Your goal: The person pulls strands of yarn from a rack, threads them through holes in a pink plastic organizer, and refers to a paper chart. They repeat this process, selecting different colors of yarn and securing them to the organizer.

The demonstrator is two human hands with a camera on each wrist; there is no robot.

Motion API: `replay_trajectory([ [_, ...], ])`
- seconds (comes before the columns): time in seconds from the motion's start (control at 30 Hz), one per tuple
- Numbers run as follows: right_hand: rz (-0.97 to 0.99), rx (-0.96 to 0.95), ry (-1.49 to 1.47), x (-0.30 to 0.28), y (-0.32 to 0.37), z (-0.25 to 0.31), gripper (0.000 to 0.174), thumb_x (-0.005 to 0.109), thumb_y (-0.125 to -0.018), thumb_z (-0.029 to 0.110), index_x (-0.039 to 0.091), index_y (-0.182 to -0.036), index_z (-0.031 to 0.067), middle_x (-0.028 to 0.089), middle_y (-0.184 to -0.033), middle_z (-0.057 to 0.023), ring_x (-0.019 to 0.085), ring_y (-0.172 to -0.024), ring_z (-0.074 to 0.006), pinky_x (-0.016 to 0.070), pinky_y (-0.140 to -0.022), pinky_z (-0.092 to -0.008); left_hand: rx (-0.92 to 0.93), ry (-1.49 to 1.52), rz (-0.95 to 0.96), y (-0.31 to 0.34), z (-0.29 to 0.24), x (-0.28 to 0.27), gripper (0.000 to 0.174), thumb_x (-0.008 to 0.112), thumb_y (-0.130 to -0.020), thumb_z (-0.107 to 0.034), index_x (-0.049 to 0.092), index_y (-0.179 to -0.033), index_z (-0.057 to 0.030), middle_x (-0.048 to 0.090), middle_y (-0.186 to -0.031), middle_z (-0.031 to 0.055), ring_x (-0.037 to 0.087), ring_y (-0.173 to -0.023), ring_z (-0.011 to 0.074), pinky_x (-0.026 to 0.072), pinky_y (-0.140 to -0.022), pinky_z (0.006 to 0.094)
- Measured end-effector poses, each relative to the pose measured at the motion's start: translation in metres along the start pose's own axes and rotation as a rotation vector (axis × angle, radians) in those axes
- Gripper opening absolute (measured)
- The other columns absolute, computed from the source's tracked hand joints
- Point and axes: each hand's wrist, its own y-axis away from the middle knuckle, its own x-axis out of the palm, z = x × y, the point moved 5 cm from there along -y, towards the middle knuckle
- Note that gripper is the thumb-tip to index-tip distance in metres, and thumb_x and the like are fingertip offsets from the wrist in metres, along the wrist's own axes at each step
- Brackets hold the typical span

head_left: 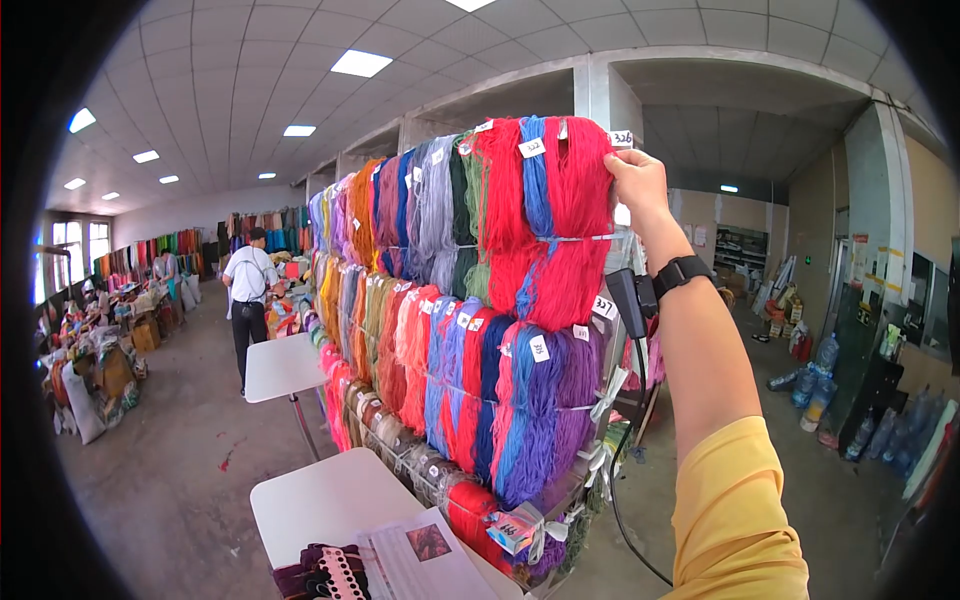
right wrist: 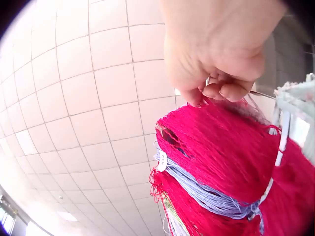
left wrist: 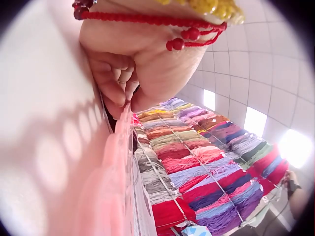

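My right hand (head_left: pixel 640 185) is raised to the top end of the rack. In the right wrist view, its thumb and fingers pinch strands at the top of a red yarn hank (right wrist: pixel 221 142). A blue hank (head_left: pixel 536 185) tagged 322 hangs beside the red, and a tag marked 326 (head_left: pixel 620 139) sits just above the hand. My left hand (left wrist: pixel 133 64), outside the head view, pinches the far end of a pink strip with round holes (left wrist: pixel 115 162) over a white surface. That strip lies by dark maroon yarn (head_left: pixel 298 578) on the near table.
Tiers of numbered, many-coloured hanks (head_left: pixel 440 350) fill the rack. A printed sheet (head_left: pixel 430 560) lies on the near white table (head_left: pixel 320 495); another white table (head_left: pixel 285 368) stands beyond. A person (head_left: pixel 249 290) stands in the left aisle. Water bottles (head_left: pixel 815 385) stand at right.
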Motion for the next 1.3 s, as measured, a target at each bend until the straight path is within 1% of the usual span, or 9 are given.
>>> replay_trajectory([
  [0.6, 0.055, 0.157, -0.248, -0.005, -0.01, -0.011, 0.014, 0.053, -0.084, 0.011, 0.059, -0.084, -0.0016, 0.059, -0.069, -0.0063, 0.051, -0.049, -0.0087, 0.0401, -0.042, -0.0225, -0.114, -0.05, 0.011, 0.009, -0.023, -0.007, 0.03, 0.055, -0.084, -0.026, 0.061, -0.097, -0.0008, 0.064, -0.092, 0.0161, 0.061, -0.087, 0.0263, 0.0466, -0.077, 0.034],
  [0.63, 0.132, 0.193, -0.183, -0.007, -0.016, -0.012, 0.016, 0.056, -0.08, 0.012, 0.061, -0.084, -0.0031, 0.06, -0.068, -0.0071, 0.055, -0.055, -0.0122, 0.0447, -0.049, -0.0264, -0.116, -0.061, 0.01, 0.008, -0.022, -0.007, 0.03, 0.055, -0.084, -0.026, 0.061, -0.097, -0.0007, 0.064, -0.091, 0.0161, 0.061, -0.086, 0.0263, 0.0466, -0.077, 0.0338],
  [0.73, 0.05, -0.057, 0.371, -0.008, -0.019, 0.013, 0.023, 0.056, -0.079, 0.017, 0.063, -0.09, -0.0017, 0.064, -0.072, -0.0114, 0.062, -0.068, -0.0219, 0.0486, -0.062, -0.0331, -0.105, -0.056, 0.007, 0.006, -0.017, -0.005, 0.03, 0.055, -0.084, -0.026, 0.061, -0.097, -0.0004, 0.064, -0.091, 0.0162, 0.061, -0.085, 0.0263, 0.0467, -0.076, 0.0336],
  [0.77, 0.035, -0.148, 0.683, -0.007, -0.029, 0.019, 0.028, 0.055, -0.079, 0.024, 0.063, -0.097, 0.0038, 0.066, -0.085, -0.0156, 0.063, -0.083, -0.0297, 0.0468, -0.076, -0.0358, -0.1, -0.048, 0.007, 0.005, -0.016, -0.004, 0.03, 0.055, -0.084, -0.026, 0.061, -0.097, -0.0004, 0.064, -0.09, 0.0163, 0.061, -0.085, 0.0262, 0.0468, -0.076, 0.0336],
  [0.87, -0.011, -0.214, 0.833, 0.0, -0.028, 0.029, 0.028, 0.054, -0.08, 0.028, 0.064, -0.095, 0.0069, 0.064, -0.089, -0.0173, 0.061, -0.088, -0.0325, 0.0456, -0.079, -0.0363, -0.091, -0.033, 0.001, 0.003, -0.016, -0.002, 0.029, 0.055, -0.084, -0.025, 0.061, -0.097, 0.0003, 0.064, -0.089, 0.0165, 0.062, -0.084, 0.0262, 0.047, -0.076, 0.0332],
  [1.0, -0.064, -0.315, 0.612, -0.01, 0.013, 0.023, 0.025, 0.055, -0.082, 0.027, 0.063, -0.09, 0.0048, 0.065, -0.078, -0.0114, 0.063, -0.074, -0.0243, 0.0463, -0.069, -0.0335, -0.044, -0.043, 0.001, -0.001, -0.015, -0.002, 0.027, 0.054, -0.084, -0.018, 0.059, -0.101, 0.002, 0.064, -0.082, 0.0146, 0.062, -0.075, 0.0226, 0.0487, -0.069, 0.0315],
  [1.03, -0.041, -0.272, 0.507, -0.016, 0.019, 0.016, 0.023, 0.056, -0.083, 0.025, 0.063, -0.089, 0.0042, 0.064, -0.075, -0.0096, 0.061, -0.069, -0.0206, 0.0457, -0.065, -0.0317, -0.163, 0.23, -0.051, -0.007, 0.006, 0.01, 0.011, 0.059, -0.078, -0.009, 0.056, -0.075, 0.0008, 0.054, -0.058, 0.0036, 0.051, -0.043, 0.0103, 0.0416, -0.038, 0.0217],
  [1.13, -0.004, -0.175, 0.262, -0.036, 0.049, 0.007, 0.015, 0.057, -0.084, 0.017, 0.061, -0.084, 0.0019, 0.057, -0.061, -0.0024, 0.051, -0.054, -0.006, 0.0414, -0.052, -0.0231, -0.198, 0.301, -0.016, -0.011, 0.02, 0.015, 0.015, 0.058, -0.078, -0.01, 0.056, -0.075, 0.0045, 0.054, -0.055, 0.0062, 0.052, -0.043, 0.0105, 0.0418, -0.037, 0.0229],
  [1.3, 0.053, -0.178, 0.073, -0.046, 0.118, 0.044, 0.014, 0.053, -0.088, 0.015, 0.059, -0.085, 0.002, 0.058, -0.066, -0.0008, 0.053, -0.06, -0.0059, 0.0405, -0.054, -0.0198, -0.226, 0.407, 0.171, -0.019, 0.011, 0.013, 0.015, 0.057, -0.08, -0.01, 0.056, -0.075, 0.0042, 0.056, -0.056, 0.0068, 0.053, -0.041, 0.0118, 0.0413, -0.037, 0.0217],
])
